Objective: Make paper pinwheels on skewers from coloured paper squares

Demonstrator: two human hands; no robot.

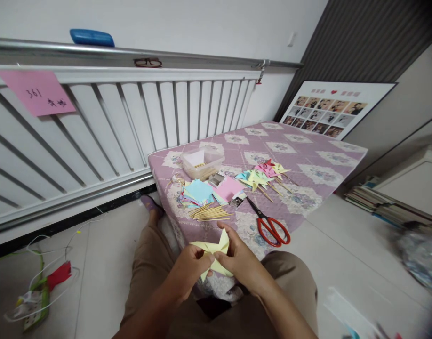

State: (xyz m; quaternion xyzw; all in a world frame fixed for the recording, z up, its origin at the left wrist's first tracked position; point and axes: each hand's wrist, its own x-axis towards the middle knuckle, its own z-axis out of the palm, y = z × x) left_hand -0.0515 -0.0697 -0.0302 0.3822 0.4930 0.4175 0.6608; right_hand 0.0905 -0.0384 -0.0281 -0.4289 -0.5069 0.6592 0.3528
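A pale yellow paper pinwheel (221, 242) with folded blades is held over my lap at the table's front edge. My left hand (192, 267) pinches its left side, thumb at the centre. From the right, my right hand (241, 262) grips it with the thumb near the middle and the fingers behind the paper. Just beyond lie a bundle of thin wooden sticks (211, 214) and stacks of coloured paper squares (198, 192), blue and pink on top. Scissors with red handles (272, 231) rest to the right. Finished-looking pinwheels on sticks (255, 179) lie further back.
A clear plastic box (203, 162) with a few sticks stands on the floral cloth (308, 174). A small packet of metal pins (237, 202) lies beside the paper. A white radiator (188, 110) runs along the wall. A power strip (36, 308) with cables lies on the floor at left.
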